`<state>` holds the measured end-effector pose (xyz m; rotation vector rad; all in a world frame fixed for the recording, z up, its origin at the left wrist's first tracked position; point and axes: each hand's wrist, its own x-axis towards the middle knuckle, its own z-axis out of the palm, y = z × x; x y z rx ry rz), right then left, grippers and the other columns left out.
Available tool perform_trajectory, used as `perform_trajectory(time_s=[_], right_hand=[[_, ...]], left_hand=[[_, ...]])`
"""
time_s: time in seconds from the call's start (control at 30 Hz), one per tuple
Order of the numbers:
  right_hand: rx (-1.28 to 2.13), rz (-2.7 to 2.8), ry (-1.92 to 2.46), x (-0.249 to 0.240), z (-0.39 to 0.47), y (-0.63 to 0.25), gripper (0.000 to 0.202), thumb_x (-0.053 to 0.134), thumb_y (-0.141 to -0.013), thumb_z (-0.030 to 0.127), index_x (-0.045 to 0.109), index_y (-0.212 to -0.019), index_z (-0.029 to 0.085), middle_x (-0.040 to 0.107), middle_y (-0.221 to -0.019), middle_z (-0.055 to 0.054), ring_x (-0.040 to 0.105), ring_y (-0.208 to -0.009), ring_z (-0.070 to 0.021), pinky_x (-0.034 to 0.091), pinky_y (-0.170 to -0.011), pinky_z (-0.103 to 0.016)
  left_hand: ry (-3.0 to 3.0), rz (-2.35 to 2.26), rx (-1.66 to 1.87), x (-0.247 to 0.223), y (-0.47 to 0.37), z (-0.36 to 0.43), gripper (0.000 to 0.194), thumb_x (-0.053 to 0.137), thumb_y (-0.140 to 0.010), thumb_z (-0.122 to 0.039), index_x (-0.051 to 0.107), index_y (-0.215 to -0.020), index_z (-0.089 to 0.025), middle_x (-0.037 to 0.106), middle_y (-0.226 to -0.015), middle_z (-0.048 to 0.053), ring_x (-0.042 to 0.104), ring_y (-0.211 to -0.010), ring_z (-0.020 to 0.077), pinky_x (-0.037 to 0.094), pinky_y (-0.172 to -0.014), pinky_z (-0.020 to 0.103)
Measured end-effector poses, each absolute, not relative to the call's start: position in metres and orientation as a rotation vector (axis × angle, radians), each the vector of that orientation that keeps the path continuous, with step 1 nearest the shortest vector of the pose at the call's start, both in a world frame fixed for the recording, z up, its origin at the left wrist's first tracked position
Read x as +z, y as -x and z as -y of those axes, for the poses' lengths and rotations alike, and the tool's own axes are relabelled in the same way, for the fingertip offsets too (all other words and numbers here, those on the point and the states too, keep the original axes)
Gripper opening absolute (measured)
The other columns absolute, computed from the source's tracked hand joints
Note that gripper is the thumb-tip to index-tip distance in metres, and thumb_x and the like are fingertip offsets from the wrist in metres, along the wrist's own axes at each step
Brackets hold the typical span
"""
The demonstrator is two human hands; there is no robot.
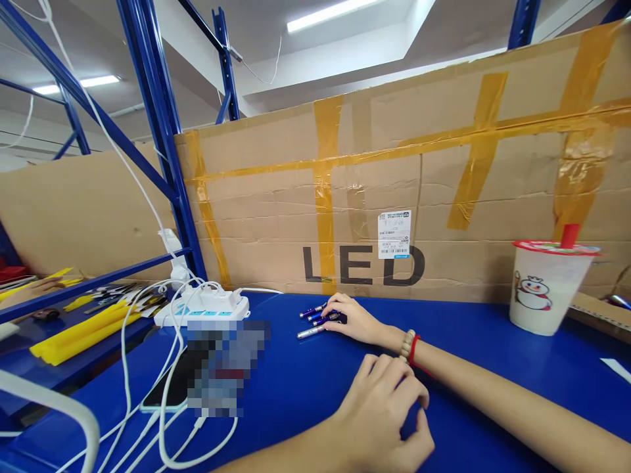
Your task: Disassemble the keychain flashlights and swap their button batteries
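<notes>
Pens lie in a small bunch near the table's (286, 387) far edge, roughly mid-length: a few blue pens (312, 311) and one silver pen (309, 333) on the near side of the bunch. All lie flat, tips pointing left or thereabouts.

Right hand (357, 320): reaches in from the right, palm down, fingers bent and bunched over the right ends of the pens. Thumb is at the silver pen's right end, fingertips over the blue ones. Can't tell if it grips any or just touches. Bead bracelet (407, 344) and red band (415, 351) on that wrist.

Left hand (382, 410): nearer the camera, back of hand up, fingers curled and slightly spread. Thumb stands apart from the fingertips, table showing in the gap. Nothing visible in it. Can't tell if it touches the table. Nearest thing is the right wrist, just beyond.

Cup (549, 289) with red straw (570, 235) stands upright toward the far right corner. Power strip (207, 312) sits by the far edge, left side, white cables (170, 394) looping toward the near edge. Phone (185, 374) lies left of the pens, well apart; patch beside it is pixelated, unreadable.

Carton (276, 217) marked LED stands behind the far edge. Blue rack (155, 98) at left; past it, yellow strips (83, 332) and another person's hand (37, 289).
</notes>
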<state>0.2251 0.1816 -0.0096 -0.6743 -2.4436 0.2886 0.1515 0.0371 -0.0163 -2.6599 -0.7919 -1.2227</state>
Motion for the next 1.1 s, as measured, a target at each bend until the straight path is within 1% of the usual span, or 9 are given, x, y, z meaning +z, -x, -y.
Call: perform_trajectory(time_s=[0.2,0.33,0.4,0.5,0.6,0.67,0.77,0.87,1.1], right_hand=[[0.183,2.540,0.746,-0.012,-0.166,-0.239,0.017,0.053,-0.089,0.034,0.064,-0.093,0.022,0.056,-0.106,-0.005,0.049,-0.099,-0.0206,0.039,-0.087,-0.040],[0.144,2.601,0.742,-0.009,-0.159,-0.251,0.013,0.052,-0.089,0.026,0.064,-0.088,0.020,0.056,-0.105,-0.007,0.048,-0.099,-0.0214,0.037,-0.086,-0.039],[0.130,2.613,0.754,-0.007,-0.154,-0.263,0.012,0.052,-0.088,0.022,0.063,-0.088,0.019,0.056,-0.104,-0.008,0.048,-0.098,-0.0225,0.037,-0.085,-0.039],[0.133,2.597,0.798,-0.007,-0.145,-0.289,0.014,0.050,-0.090,0.028,0.062,-0.091,0.020,0.055,-0.106,-0.008,0.048,-0.099,-0.0228,0.037,-0.086,-0.040],[0.164,2.563,0.879,-0.011,-0.135,-0.319,0.018,0.048,-0.092,0.033,0.062,-0.091,0.022,0.054,-0.106,-0.006,0.050,-0.096,-0.0216,0.038,-0.085,-0.040],[0.183,2.543,0.923,-0.013,-0.128,-0.338,0.022,0.046,-0.092,0.038,0.061,-0.092,0.023,0.054,-0.107,-0.006,0.050,-0.095,-0.0210,0.039,-0.084,-0.040],[0.218,2.513,0.969,-0.014,-0.119,-0.363,0.027,0.044,-0.092,0.045,0.061,-0.092,0.024,0.054,-0.107,-0.006,0.050,-0.095,-0.0209,0.038,-0.086,-0.040],[0.243,2.472,0.986,-0.014,-0.111,-0.378,0.030,0.041,-0.093,0.045,0.061,-0.090,0.023,0.054,-0.107,-0.005,0.050,-0.097,-0.0206,0.036,-0.089,-0.042],[0.326,2.354,1.077,-0.018,-0.098,-0.383,0.028,0.047,-0.089,0.048,0.061,-0.087,0.023,0.056,-0.102,-0.004,0.052,-0.095,-0.0198,0.037,-0.089,-0.042]], left_hand=[[2.664,1.009,-1.188,-0.010,-0.152,-0.038,0.010,0.045,-0.070,-0.013,0.050,-0.077,-0.019,0.057,-0.078,0.004,0.052,-0.074,0.0163,0.042,-0.068,0.031],[2.570,1.244,-1.095,-0.003,-0.147,-0.045,0.011,0.044,-0.075,-0.013,0.052,-0.080,-0.018,0.058,-0.082,0.005,0.053,-0.080,0.0197,0.043,-0.076,0.036],[2.537,1.357,-1.041,0.000,-0.142,-0.051,0.014,0.044,-0.077,-0.013,0.054,-0.086,-0.018,0.060,-0.092,0.006,0.054,-0.090,0.0214,0.043,-0.081,0.038],[2.452,1.529,-0.964,0.001,-0.130,-0.068,0.021,0.039,-0.086,-0.017,0.056,-0.097,-0.019,0.060,-0.110,0.008,0.053,-0.107,0.0216,0.041,-0.092,0.039],[2.310,1.714,-0.764,-0.003,-0.115,-0.090,0.033,0.034,-0.091,-0.022,0.053,-0.118,-0.019,0.051,-0.133,0.009,0.037,-0.131,0.0257,0.032,-0.104,0.044],[2.238,1.820,-0.592,-0.007,-0.104,-0.104,0.039,0.030,-0.094,-0.028,0.051,-0.125,-0.018,0.046,-0.139,0.008,0.031,-0.135,0.0261,0.032,-0.106,0.042],[2.204,1.855,-0.531,-0.013,-0.092,-0.120,0.042,0.028,-0.094,-0.029,0.050,-0.128,-0.018,0.046,-0.139,0.010,0.032,-0.134,0.0293,0.033,-0.103,0.046],[2.207,1.851,-0.462,-0.016,-0.086,-0.126,0.040,0.032,-0.093,-0.029,0.054,-0.125,-0.021,0.051,-0.135,0.008,0.039,-0.131,0.0278,0.037,-0.101,0.043],[2.144,1.771,-0.412,-0.016,-0.089,-0.127,0.035,0.035,-0.090,-0.023,0.066,-0.106,-0.023,0.064,-0.118,0.005,0.057,-0.113,0.0229,0.040,-0.099,0.039]])
